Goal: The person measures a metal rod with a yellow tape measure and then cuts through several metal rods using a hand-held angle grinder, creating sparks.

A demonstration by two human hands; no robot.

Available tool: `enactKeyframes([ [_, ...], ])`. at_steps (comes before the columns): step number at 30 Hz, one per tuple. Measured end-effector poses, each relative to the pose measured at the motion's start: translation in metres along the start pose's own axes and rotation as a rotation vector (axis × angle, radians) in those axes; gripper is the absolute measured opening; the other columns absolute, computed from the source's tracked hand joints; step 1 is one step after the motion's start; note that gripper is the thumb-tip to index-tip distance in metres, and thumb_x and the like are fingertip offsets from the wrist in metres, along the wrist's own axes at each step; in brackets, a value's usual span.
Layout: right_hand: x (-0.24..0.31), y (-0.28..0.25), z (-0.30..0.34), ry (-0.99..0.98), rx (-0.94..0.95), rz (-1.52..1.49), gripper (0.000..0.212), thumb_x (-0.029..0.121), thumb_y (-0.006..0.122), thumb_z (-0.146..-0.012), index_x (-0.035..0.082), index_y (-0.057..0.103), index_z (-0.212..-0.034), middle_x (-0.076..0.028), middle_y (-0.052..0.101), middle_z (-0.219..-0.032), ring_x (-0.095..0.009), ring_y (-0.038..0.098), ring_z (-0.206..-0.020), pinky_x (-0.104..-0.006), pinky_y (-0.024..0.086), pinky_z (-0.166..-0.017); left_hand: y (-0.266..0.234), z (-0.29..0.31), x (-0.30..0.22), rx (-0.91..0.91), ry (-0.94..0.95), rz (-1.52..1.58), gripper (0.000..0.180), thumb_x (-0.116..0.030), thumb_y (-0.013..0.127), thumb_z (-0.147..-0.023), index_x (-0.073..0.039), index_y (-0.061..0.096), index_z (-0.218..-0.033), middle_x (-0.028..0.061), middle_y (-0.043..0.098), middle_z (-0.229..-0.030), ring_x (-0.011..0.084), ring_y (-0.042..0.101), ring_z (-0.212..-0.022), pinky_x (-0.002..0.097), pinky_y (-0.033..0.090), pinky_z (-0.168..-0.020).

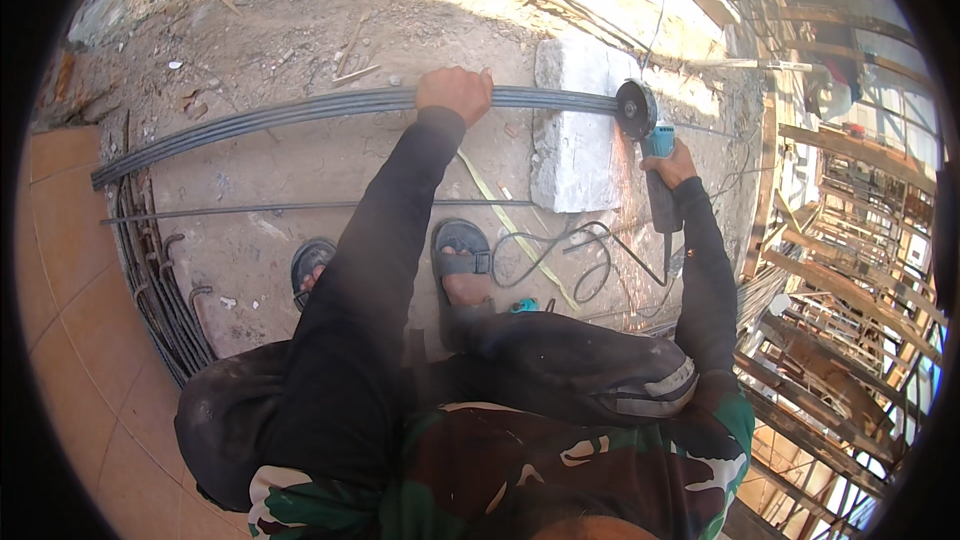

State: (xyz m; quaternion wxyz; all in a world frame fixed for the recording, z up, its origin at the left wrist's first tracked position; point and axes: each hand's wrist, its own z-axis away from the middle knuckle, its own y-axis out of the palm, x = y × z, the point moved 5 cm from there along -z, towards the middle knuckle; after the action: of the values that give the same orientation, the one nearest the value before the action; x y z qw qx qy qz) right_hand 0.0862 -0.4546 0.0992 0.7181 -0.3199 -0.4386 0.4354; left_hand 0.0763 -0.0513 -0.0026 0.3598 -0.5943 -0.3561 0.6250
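My left hand (453, 93) is closed round a bundle of thin steel bars (290, 114), knuckles up, just left of a pale concrete block (575, 165). The bars run from the far left across the top of that block. My right hand (676, 164) grips a teal and black angle grinder (661, 202) by its body. Its dark disc (634, 110) meets the right end of the bundle beside the block, and orange sparks stream down toward me. Part of the bundle is hidden beneath my left fingers.
A single bar (320, 207) lies nearer my sandals. The grinder's black cable (600, 230) loops on the ground beside a yellowish strip (485, 190). Bent rebar (160, 290) is piled at left along orange tiles (75, 290). Timber framing (860, 280) stands at right.
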Motion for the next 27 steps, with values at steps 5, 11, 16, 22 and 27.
enactKeyframes([
  [5, 0.000, 0.000, 0.003, 0.029, -0.010, 0.018, 0.054, 0.018, 0.080, -0.057, -0.002, 0.061, -0.103, -0.014, 0.067, -0.093, -0.025, 0.065, -0.081, -0.0351, 0.053, -0.077, -0.001, -0.001, 0.000, 0.033, 0.003, -0.007, 0.055, -0.039, 0.043, -0.097, -0.004, 0.072, -0.065, 0.0179, 0.065, -0.060, 0.0322, 0.068, -0.058, 0.0408, 0.056, -0.059],
  [11, -0.008, 0.001, 0.006, 0.016, -0.032, 0.025, 0.056, 0.017, 0.080, -0.057, -0.002, 0.060, -0.105, -0.014, 0.067, -0.094, -0.025, 0.065, -0.083, -0.0346, 0.053, -0.077, 0.001, -0.001, 0.000, 0.042, 0.011, -0.004, 0.055, -0.039, 0.042, -0.098, -0.005, 0.072, -0.067, 0.0178, 0.066, -0.061, 0.0323, 0.068, -0.059, 0.0414, 0.055, -0.060],
  [16, 0.003, 0.003, 0.015, 0.057, 0.006, -0.010, 0.055, 0.014, 0.080, -0.058, -0.002, 0.059, -0.106, -0.013, 0.067, -0.094, -0.024, 0.064, -0.083, -0.0341, 0.052, -0.077, 0.003, 0.000, 0.002, 0.048, 0.006, -0.016, 0.055, -0.039, 0.041, -0.098, -0.005, 0.072, -0.067, 0.0173, 0.066, -0.062, 0.0322, 0.068, -0.060, 0.0415, 0.055, -0.061],
  [22, -0.008, 0.001, 0.011, -0.005, -0.022, 0.004, 0.055, 0.017, 0.081, -0.057, -0.001, 0.060, -0.104, -0.012, 0.067, -0.092, -0.024, 0.065, -0.080, -0.0341, 0.052, -0.076, 0.002, -0.002, -0.001, 0.057, 0.006, -0.006, 0.055, -0.039, 0.042, -0.098, -0.004, 0.072, -0.067, 0.0175, 0.066, -0.062, 0.0327, 0.068, -0.060, 0.0415, 0.055, -0.061],
  [27, -0.013, 0.002, 0.003, 0.011, -0.034, -0.007, 0.054, 0.019, 0.080, -0.057, -0.002, 0.061, -0.103, -0.013, 0.068, -0.092, -0.024, 0.065, -0.080, -0.0338, 0.052, -0.076, 0.002, -0.002, -0.001, 0.041, 0.007, 0.003, 0.055, -0.039, 0.042, -0.097, -0.004, 0.072, -0.068, 0.0180, 0.066, -0.062, 0.0333, 0.068, -0.060, 0.0415, 0.055, -0.061],
])
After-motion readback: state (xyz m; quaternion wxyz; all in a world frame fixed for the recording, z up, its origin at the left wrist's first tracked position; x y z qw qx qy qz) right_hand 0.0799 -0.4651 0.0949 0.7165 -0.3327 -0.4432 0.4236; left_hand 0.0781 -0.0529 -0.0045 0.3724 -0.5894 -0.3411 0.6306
